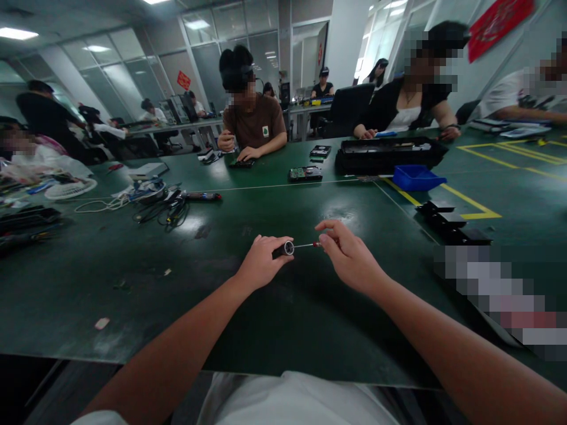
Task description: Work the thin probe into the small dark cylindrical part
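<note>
Black cylinder (279, 252), smooth-looking and ringed with a pale, metallic-looking rim at its round end, is gripped above the green tabletop by the left hand (261, 260), fingers over it and thumb below. At its three o'clock, the right hand (349, 254) pinches the red end of a slim tool (303, 245) with a thin, straight, shiny shaft, the forefinger arched away. The shaft reaches the rim in view; whether it enters the opening cannot be told.

From the hands, the tabletop (212, 330) is dark green with glossy reflections and scuffs. At ten o'clock lie tangled, thin dark cables (175, 206) and a rod-shaped dark tool (204, 196). At twelve sits a flat rectangular device (305, 173) with a green circuit board. At two stands an angular blue plastic bin (414, 178), in front of a long black case (392, 156); nearer three are angular black brackets (456, 225).

Towards eleven, a co-worker (254, 121) wears a brown shirt with a white patch (265, 131) bearing a green emblem; its lettering is too small to read. Between one and two, high up, hangs a red banner (500, 26), its writing illegible.
</note>
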The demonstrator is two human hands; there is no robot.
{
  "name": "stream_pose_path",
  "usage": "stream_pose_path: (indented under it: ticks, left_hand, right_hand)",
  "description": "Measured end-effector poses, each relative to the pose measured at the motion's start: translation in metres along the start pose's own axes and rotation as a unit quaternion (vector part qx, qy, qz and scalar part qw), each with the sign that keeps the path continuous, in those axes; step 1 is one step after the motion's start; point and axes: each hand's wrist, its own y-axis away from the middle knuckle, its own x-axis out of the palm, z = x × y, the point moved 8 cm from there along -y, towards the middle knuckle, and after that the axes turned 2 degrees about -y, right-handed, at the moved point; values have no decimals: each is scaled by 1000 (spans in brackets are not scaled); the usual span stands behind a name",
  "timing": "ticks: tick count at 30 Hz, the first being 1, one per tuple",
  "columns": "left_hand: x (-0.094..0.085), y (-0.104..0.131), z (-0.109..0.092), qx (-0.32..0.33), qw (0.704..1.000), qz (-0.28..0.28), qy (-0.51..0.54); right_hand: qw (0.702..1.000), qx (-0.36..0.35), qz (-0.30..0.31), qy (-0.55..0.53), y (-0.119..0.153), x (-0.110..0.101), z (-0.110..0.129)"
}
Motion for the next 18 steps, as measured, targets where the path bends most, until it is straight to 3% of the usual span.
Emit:
stream_pose_path:
  ticks: [5, 8, 10, 13, 18]
  left_hand:
    - [-7, 1, -1, -11, 1000, -16, 4]
    - [-13, 2, -11, 37, 998, -30, -32]
    - [-15, 1, -12, 50, 997, -36, -54]
    - [-11, -1, -4, 26, 998, -19, -54]
    - [-9, -2, -1, 22, 999, -5, -46]
  right_hand:
    - [989, 36, -28, -139, -1, 2, -10]
    - [939, 128, -71, -313, -5, 5, -34]
    - [908, 179, -73, -371, -6, 11, -48]
    - [916, 171, -100, -348, -7, 9, -54]
    - [944, 115, -106, -291, -5, 7, -44]
